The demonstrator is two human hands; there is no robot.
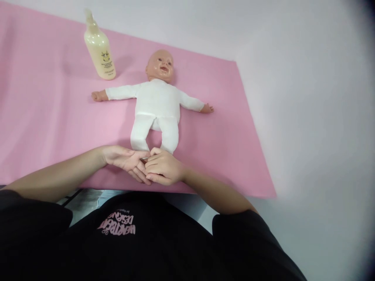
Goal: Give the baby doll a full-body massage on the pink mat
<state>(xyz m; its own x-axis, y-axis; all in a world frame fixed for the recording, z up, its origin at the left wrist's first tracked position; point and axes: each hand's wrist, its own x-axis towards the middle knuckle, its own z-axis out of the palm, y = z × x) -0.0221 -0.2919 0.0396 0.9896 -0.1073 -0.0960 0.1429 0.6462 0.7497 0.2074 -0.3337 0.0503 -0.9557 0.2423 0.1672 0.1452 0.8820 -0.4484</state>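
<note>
Just below the doll's legs, my two hands meet over the pink surface. My left hand (128,160) is turned palm up with its fingers stretched out towards the right. Curled fingers of my right hand (164,168) close over the fingertips of my left. A baby doll (157,99) with a white cloth body lies on its back, its arms spread wide and its head at the far side. Its feet are hidden behind my hands. I cannot tell whether my hands touch the doll's legs.
A pump bottle (101,54) of pale yellow liquid stands beyond the doll's arm on the left. The pink cover (216,156) has its right edge beside the doll and its near edge close to my body. A pale wall (307,117) or floor lies beyond.
</note>
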